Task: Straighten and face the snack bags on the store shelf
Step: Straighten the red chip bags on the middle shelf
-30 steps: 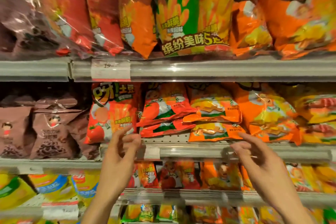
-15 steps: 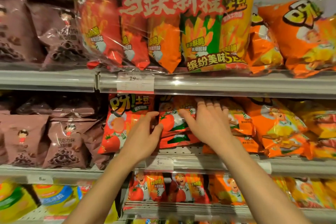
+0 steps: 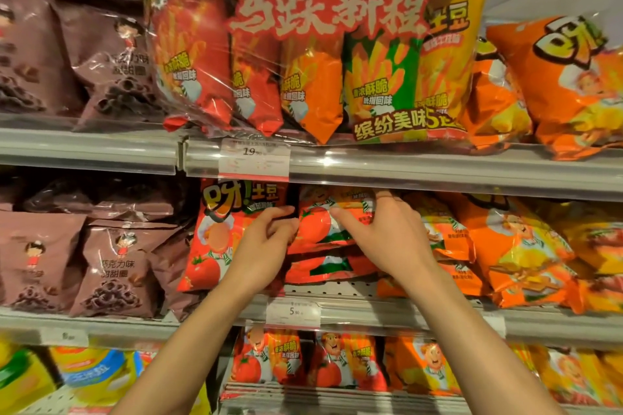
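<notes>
I've got both hands on the slumped red tomato bag, mid shelf: left hand pinches its edge, right hand grips the top. Lift evenly, stand it upright w/ front out.

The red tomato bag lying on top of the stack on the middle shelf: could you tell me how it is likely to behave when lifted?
The red tomato bag looks puffed, so probably light. Its film shows creases and glare, so it may slip or sag under the left hand and right hand. Lying flat on another bag, it could slide.
</notes>
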Available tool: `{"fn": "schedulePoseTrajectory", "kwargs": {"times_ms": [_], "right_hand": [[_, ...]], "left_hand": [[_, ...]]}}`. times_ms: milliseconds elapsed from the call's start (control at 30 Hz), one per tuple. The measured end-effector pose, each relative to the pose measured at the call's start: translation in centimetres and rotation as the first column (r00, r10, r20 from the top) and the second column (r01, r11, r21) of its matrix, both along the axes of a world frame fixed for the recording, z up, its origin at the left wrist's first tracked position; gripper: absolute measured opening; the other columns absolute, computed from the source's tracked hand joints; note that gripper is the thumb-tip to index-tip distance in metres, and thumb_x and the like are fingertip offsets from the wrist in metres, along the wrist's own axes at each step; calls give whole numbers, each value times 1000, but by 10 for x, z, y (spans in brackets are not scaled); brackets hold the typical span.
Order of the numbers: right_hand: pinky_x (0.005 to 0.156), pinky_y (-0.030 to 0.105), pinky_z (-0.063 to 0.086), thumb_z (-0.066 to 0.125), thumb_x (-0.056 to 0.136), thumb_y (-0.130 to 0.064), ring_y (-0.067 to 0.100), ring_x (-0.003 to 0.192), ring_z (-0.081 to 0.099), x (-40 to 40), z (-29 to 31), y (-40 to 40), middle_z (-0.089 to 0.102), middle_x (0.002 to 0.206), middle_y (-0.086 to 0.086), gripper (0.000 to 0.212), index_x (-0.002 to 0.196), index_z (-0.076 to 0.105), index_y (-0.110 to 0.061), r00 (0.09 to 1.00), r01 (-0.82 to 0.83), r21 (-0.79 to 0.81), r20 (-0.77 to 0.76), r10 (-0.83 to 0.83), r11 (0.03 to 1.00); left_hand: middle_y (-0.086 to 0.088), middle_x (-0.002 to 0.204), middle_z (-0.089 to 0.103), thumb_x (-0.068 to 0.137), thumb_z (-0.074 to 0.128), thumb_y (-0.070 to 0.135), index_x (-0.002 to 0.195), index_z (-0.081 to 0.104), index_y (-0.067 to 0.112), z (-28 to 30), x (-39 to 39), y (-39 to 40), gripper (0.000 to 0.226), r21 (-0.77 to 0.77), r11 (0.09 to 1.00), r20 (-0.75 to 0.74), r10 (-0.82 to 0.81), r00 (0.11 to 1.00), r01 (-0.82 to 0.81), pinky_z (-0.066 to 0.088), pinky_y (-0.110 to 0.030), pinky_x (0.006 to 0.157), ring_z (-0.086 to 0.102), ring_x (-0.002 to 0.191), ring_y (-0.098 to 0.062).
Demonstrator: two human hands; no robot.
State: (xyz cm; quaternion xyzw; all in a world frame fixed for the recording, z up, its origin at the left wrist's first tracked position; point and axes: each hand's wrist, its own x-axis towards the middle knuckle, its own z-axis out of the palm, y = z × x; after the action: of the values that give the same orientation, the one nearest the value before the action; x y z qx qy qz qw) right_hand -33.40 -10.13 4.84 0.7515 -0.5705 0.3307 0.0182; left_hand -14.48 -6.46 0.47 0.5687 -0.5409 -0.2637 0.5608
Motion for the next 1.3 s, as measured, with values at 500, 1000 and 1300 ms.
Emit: {"fn": "schedulePoseTrajectory", "kwargs": {"times_ms": [500,1000,1300], "right_hand": [[92,26,51,69,73,-69,-8,116,52,-29,-55,52,52,132,-25,80,141,31,-50,818,-326,61,518,249,943],[101,35,40,50,97,-47,34,123,52,39,-23,-11,54,134,18,56,137,50,-8,987,-114,130,-94,127,985],[114,47,33,37,85,-80,40,141,33,68,-20,-63,30,157,21,96,151,32,-11,924,171,491,-381,34,854]], "left_hand": [[12,141,53,78,69,58,149,34,33,7,-22,2,84,58,990,-107,-125,986,131,40,-26,93,50,126,-8],[16,120,69,89,71,26,142,44,41,-8,62,67,62,-103,989,-39,99,994,-102,51,-21,95,65,106,6],[12,118,67,92,68,22,144,42,36,-3,70,72,60,-98,992,-58,72,996,-77,51,-6,69,67,90,12]]}}
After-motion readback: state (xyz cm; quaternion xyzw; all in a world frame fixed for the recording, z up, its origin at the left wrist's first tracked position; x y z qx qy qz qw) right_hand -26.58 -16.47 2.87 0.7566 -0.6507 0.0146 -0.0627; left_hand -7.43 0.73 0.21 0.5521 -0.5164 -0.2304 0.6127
